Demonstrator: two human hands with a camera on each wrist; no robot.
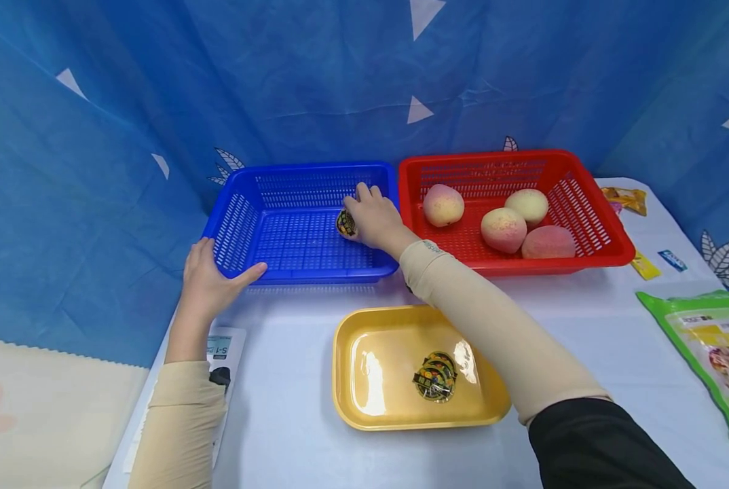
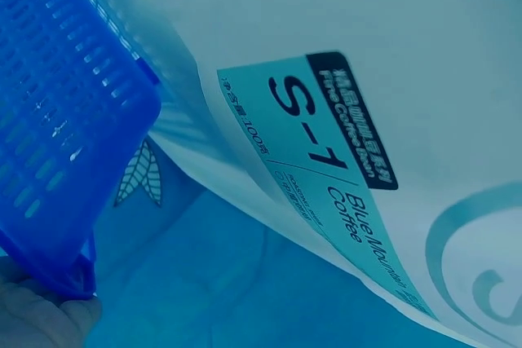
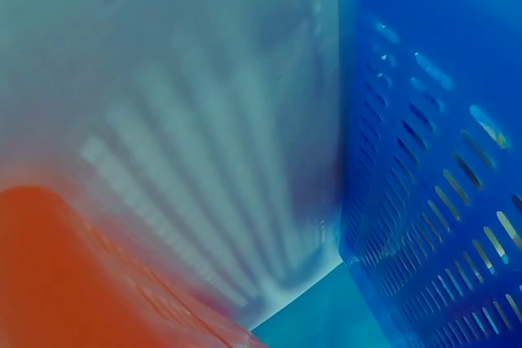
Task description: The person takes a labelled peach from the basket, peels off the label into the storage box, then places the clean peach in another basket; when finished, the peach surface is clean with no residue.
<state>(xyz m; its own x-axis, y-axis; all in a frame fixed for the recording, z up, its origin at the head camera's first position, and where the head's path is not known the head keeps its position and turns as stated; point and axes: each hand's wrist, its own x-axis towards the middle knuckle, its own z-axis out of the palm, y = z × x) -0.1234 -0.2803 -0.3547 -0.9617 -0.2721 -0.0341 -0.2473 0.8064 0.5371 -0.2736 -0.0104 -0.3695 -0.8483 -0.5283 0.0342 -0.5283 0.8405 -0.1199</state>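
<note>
My left hand (image 1: 210, 280) holds the front left corner of a blue plastic basket (image 1: 315, 273), thumb along the front rim. In the left wrist view its fingers (image 2: 49, 315) sit at the basket's rim. Inside the basket's right half, my right hand (image 1: 373, 219) grips a small round packet (image 1: 345, 225) with a black and yellow label. Similar round packets (image 1: 436, 377) lie overlapping in a gold tray (image 1: 364, 422) in front, partly below the right forearm. Only basket walls show in the right wrist view; the right hand is hidden there.
A red basket (image 1: 618, 248) holding several peaches (image 1: 503, 229) stands right beside the blue one. At the table's right are small wrapped snacks (image 1: 633, 201) and a green-edged bag (image 1: 715, 353). A white coffee bag (image 1: 233, 346) lies by the left forearm. Blue curtain hangs behind.
</note>
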